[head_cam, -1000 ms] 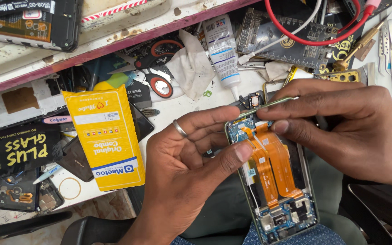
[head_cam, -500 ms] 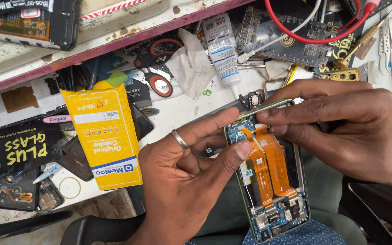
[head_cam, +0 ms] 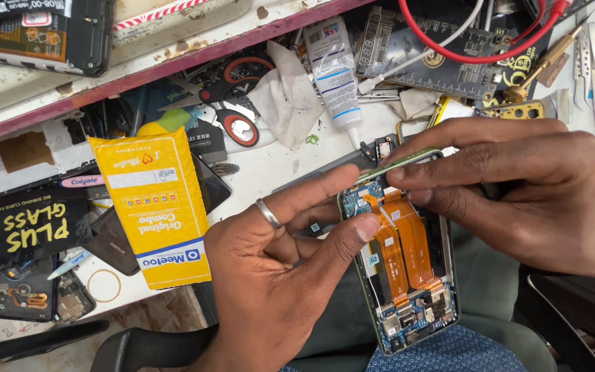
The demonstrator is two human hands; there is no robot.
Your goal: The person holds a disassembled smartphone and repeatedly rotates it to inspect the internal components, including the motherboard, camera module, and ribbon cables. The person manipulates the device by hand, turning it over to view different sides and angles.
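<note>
Currently an opened phone [head_cam: 408,269], its back cover off, is held over the lap at the near edge of the tabletop [head_cam: 277,165]. It is gripped by the left hand [head_cam: 277,275], whose thumb and forefinger are closed on the left rim near the top, a ring worn on one finger. The right hand [head_cam: 518,186] is laid across the top end, its fingertips [head_cam: 401,176] pinched together at the upper left corner, just above two orange flex cables [head_cam: 404,241] that run down the board. Whether anything small is pinched there cannot be told.

A tear or kink in the flex cables could be judged the main risk, should the fingertips slide down or pull at an angle. The phone could also be twisted in so narrow a grip and slip toward the lap. A yellow packet [head_cam: 156,207], a glue tube [head_cam: 332,69] and red-handled scissors [head_cam: 235,103] are crowded just beside the work, where they could be knocked.
</note>
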